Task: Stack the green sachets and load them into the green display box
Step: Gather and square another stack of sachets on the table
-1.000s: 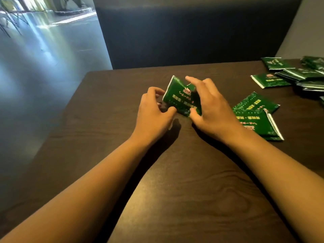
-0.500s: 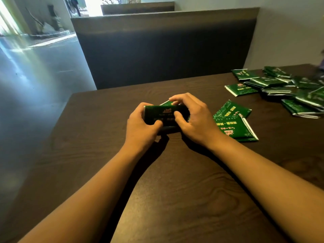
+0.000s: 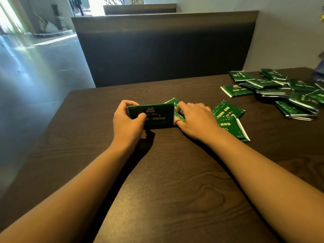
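1. Nearest on the dark wooden table (image 3: 166, 181), the left hand (image 3: 127, 123) grips a small stack of green sachets (image 3: 154, 115) stood on its long edge, thumb on the near face and fingers curled over the top and far side.
2. The right hand (image 3: 194, 120) pinches the stack's right end, with at least one more sachet splayed out behind it. How many sachets are in the stack cannot be told.
3. Risk: the packets look slick and thin, so squaring them on edge could let one slide out or fan sideways if either hand's pressure eases.
4. Risk: the splayed sachet behind the right hand may catch crooked in the bundle and leave the stack uneven, which would likely make loading it awkward.
5. Just right of the right hand lie two loose sachets (image 3: 229, 120), overlapping flat on the table; the right wrist passes beside them and could drag them on a sweep.
6. Further right, a scattered pile of sachets (image 3: 284, 95) lies well apart from the hands, overlapping in disorder.
7. The green display box is not in view, so the loading path cannot be judged.
8. Farthest, a dark booth backrest (image 3: 164, 50) stands behind the table edge.
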